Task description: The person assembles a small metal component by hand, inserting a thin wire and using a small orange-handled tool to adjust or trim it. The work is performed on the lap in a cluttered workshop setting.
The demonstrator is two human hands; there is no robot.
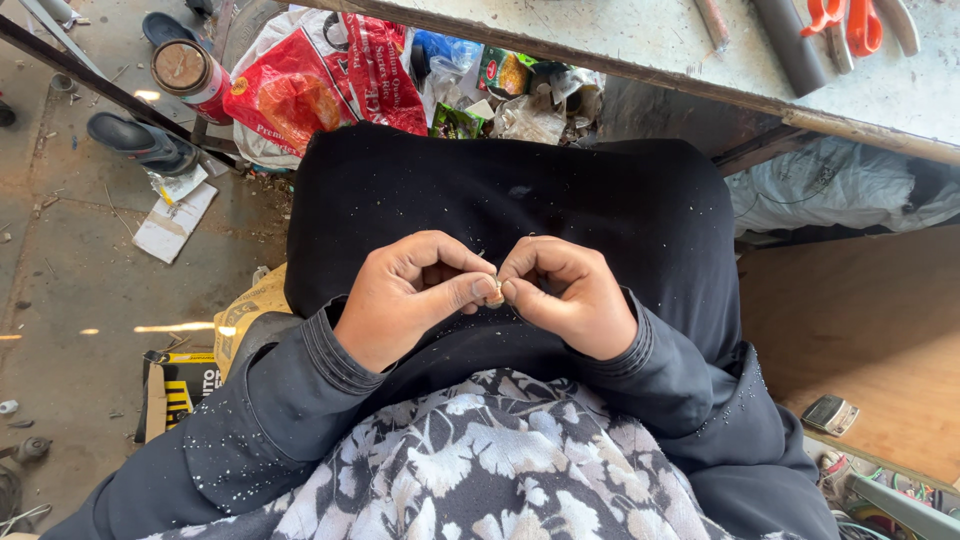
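On the floor at the far left lay a dark sandal (pixel 140 142), a round tin with a brown lid (pixel 190 72) and a flat scrap of white card (pixel 175 222), with a red and white plastic sack (pixel 325 75) slumped just beyond the knees. The person sat with a black-clad lap (pixel 510 200) as the only thing under the work, both hands meeting over its middle. The left hand (pixel 415 295) was curled, its thumb and forefinger pressed onto a small pale piece (pixel 495 291) held between the two hands; the right hand (pixel 565 295) was likewise curled, its fingertips pinching the same piece from the other side. So both hands were clenched in a fine pinch on that one thing, which sat above the lap rather than resting on it. The piece was mostly hidden by the fingers and too small to name; judging by the fingertip grip it was probably very light and stiff, easy to drop and lose in the dark cloth, and best held by its opposite ends as it was held there. Pale specks dotted the lap and the dark sleeves. Farther right, along the near edge of the grey surface (pixel 640 40), lay orange-handled pliers (pixel 845 25) and a dark grey tube (pixel 790 45), well apart from the hands. A small grey device (pixel 830 413) lay on the wooden board (pixel 860 320) at the right.
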